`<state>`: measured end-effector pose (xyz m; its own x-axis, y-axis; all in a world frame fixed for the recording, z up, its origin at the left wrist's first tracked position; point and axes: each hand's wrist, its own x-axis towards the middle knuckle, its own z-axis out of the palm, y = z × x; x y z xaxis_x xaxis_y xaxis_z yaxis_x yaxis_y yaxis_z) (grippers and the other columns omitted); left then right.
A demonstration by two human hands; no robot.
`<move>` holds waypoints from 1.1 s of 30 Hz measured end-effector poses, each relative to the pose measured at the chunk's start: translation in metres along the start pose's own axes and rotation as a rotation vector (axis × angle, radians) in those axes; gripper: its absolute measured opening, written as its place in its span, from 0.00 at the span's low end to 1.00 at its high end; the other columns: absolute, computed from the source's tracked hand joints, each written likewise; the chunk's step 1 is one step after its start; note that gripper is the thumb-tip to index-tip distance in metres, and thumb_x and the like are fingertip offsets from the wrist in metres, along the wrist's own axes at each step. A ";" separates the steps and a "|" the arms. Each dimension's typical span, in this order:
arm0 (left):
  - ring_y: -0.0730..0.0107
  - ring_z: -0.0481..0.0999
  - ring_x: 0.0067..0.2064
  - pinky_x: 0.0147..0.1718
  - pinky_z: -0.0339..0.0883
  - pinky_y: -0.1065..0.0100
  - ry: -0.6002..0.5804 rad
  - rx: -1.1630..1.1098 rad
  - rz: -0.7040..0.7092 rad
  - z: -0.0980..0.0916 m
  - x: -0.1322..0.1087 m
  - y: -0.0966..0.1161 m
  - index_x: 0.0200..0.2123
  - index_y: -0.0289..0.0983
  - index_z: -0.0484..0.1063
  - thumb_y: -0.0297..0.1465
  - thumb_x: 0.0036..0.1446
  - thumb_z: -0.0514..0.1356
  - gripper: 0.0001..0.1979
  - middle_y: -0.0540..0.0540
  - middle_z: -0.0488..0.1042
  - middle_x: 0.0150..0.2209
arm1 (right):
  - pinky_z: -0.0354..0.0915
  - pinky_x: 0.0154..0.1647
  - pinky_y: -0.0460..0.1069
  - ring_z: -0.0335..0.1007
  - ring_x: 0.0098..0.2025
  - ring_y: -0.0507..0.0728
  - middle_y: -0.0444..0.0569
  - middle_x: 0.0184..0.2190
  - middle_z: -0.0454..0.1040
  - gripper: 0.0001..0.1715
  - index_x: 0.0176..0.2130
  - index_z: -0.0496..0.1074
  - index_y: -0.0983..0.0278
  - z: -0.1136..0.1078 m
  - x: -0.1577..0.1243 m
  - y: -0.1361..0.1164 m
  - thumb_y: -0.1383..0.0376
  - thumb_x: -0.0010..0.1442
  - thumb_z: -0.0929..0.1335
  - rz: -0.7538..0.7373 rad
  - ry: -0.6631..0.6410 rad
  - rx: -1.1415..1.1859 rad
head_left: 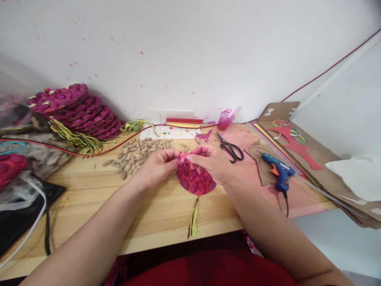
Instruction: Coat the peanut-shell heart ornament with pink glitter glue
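Observation:
In the head view, a round red ornament (196, 183) covered with magenta-painted peanut shells lies on the wooden table in front of me. A yellow, green and dark tassel (194, 220) extends from its near edge. My left hand (162, 165) pinches at the ornament's far edge, thumb and fingers together. From the other side my right hand (208, 161) is closed at that same edge, its thumb beside the left fingertips. Something small and reddish shows between the fingertips, but its exact shape is hidden. Loose unpainted peanuts (131, 159) lie to the left of my hands.
Black-handled scissors (233, 153) and a blue glue gun (279, 171) lie to the right. A magenta cup (225, 120) stands by the wall. Stacked magenta ornaments (89, 113) lean at the back left. A red cable (131, 139) crosses the table; cardboard (315, 171) lies far right.

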<state>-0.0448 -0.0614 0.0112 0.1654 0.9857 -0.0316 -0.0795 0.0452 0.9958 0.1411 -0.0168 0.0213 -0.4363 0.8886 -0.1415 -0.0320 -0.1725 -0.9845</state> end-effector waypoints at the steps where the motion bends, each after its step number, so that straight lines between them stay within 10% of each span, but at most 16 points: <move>1: 0.69 0.75 0.32 0.37 0.68 0.67 0.013 0.008 0.003 0.000 0.000 0.000 0.33 0.35 0.80 0.42 0.50 0.74 0.16 0.46 0.80 0.30 | 0.66 0.27 0.45 0.70 0.25 0.49 0.42 0.23 0.77 0.16 0.29 0.73 0.63 0.000 0.000 0.001 0.58 0.47 0.79 -0.028 0.027 -0.041; 10: 0.72 0.75 0.32 0.36 0.67 0.70 0.103 0.025 0.034 0.003 0.000 -0.004 0.33 0.36 0.80 0.36 0.51 0.72 0.10 0.49 0.80 0.31 | 0.69 0.33 0.50 0.75 0.29 0.53 0.46 0.28 0.80 0.10 0.29 0.74 0.62 0.011 -0.007 0.003 0.60 0.55 0.75 -0.340 0.273 -0.429; 18: 0.73 0.73 0.30 0.34 0.66 0.70 0.122 -0.031 0.035 0.002 0.002 -0.001 0.31 0.36 0.80 0.34 0.48 0.73 0.09 0.50 0.79 0.29 | 0.69 0.29 0.45 0.74 0.27 0.49 0.42 0.27 0.80 0.18 0.36 0.76 0.62 -0.001 -0.002 0.001 0.60 0.48 0.80 -0.032 -0.054 -0.006; 33: 0.71 0.75 0.32 0.37 0.68 0.68 0.041 -0.014 0.006 -0.001 0.000 0.000 0.33 0.36 0.81 0.38 0.49 0.74 0.12 0.48 0.80 0.30 | 0.63 0.25 0.44 0.69 0.23 0.48 0.40 0.20 0.75 0.15 0.29 0.73 0.63 0.001 0.000 0.000 0.59 0.47 0.78 -0.017 0.027 -0.018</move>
<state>-0.0453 -0.0611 0.0115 0.1248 0.9917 -0.0297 -0.0946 0.0417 0.9946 0.1405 -0.0172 0.0218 -0.4118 0.9024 -0.1268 -0.0233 -0.1495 -0.9885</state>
